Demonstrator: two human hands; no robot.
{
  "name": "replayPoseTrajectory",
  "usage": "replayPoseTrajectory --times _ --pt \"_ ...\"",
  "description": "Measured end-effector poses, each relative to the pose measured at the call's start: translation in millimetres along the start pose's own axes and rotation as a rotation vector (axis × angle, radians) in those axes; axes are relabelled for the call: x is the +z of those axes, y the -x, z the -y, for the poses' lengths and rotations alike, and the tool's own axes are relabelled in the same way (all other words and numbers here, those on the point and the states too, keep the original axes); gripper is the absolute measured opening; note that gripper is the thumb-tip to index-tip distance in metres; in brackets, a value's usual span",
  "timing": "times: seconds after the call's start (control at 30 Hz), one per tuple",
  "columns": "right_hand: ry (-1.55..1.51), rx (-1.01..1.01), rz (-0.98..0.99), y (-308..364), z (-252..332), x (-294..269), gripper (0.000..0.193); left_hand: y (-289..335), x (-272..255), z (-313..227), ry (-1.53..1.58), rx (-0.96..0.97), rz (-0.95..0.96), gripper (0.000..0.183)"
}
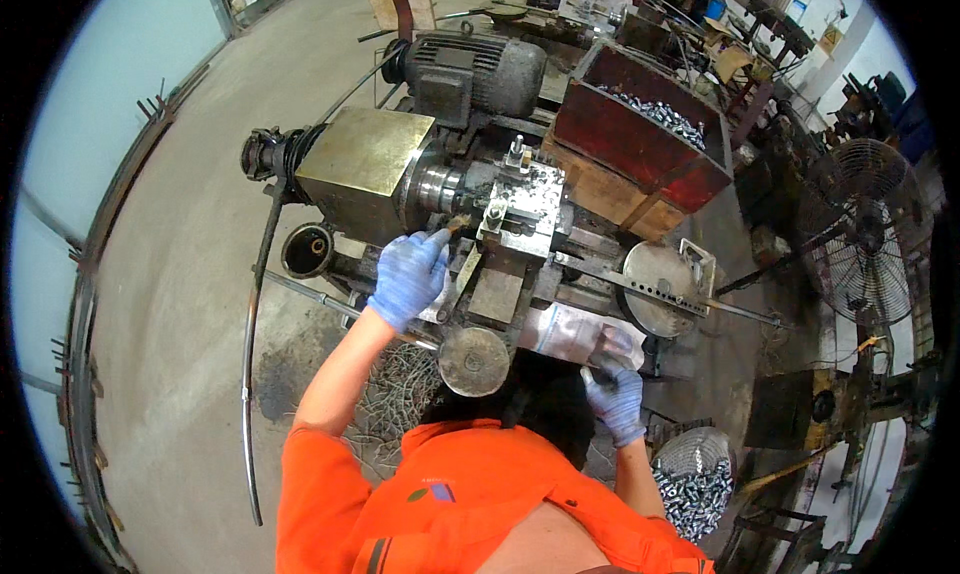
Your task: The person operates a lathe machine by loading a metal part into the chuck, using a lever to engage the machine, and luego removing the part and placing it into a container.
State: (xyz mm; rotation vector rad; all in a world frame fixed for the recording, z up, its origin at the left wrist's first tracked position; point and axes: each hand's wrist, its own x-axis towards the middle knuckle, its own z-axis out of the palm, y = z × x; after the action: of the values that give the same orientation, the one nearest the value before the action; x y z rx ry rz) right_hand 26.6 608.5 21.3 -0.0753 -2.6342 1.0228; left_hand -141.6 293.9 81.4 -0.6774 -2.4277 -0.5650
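Observation:
My left hand point(408, 276), in a blue-grey glove, reaches up to the lathe with its fingers closed on a small brush. The brush's tan bristles point(460, 221) lie just below the metal chuck point(438, 189), beside the tool post point(525, 209). Lower right, my gloved right hand point(616, 402) is closed near the edge of a stained whitish cloth or paper sheet point(575, 334). Whatever its fingers hold is too small and dark to make out. A round metal disc point(473, 361) sits at the lathe's front, between my two hands.
A red bin point(640, 139) of small shiny metal parts stands behind the lathe at right. Near my right elbow is a basket point(690, 449) of similar parts. Metal shavings point(395, 394) cover the floor below. A long bar point(250, 374) slants at left; a fan point(860, 229) stands far right.

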Motion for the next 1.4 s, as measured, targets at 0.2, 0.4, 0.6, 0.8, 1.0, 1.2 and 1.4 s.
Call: replayPoseTrajectory --times 0.2,0.4,0.6,0.8,1.0,1.2,1.4 --pt "-0.046 0.026 0.027 -3.0 5.7 -2.3 0.024 -8.0 -59.1 9.2 -0.069 0.024 -0.29 0.025" --pt "0.099 -0.044 -0.078 1.6 0.5 -11.2 0.024 -17.9 -48.7 71.3 -0.083 -0.161 -0.217 0.028" --pt "0.02 0.034 -0.074 11.7 -15.1 -21.8 0.03 -4.7 -70.8 76.9 -0.03 -0.393 -0.007 0.045" --pt "0.088 0.229 -0.274 61.3 -47.3 -42.3 0.028 50.7 -50.9 71.0 0.21 -0.56 -0.1 0.04" --pt "0.297 0.732 -0.367 124.7 -139.4 -111.4 0.047 63.4 3.5 21.0 -0.026 -0.387 0.369 0.039" --pt "0.703 1.177 -0.258 181.0 -255.6 -178.5 0.064 82.5 2.8 50.9 -0.044 -0.405 0.416 0.045" --pt "0.542 1.39 -0.099 209.5 -330.8 -217.8 0.055 60.5 10.8 23.7 -0.046 -0.46 0.511 0.044"
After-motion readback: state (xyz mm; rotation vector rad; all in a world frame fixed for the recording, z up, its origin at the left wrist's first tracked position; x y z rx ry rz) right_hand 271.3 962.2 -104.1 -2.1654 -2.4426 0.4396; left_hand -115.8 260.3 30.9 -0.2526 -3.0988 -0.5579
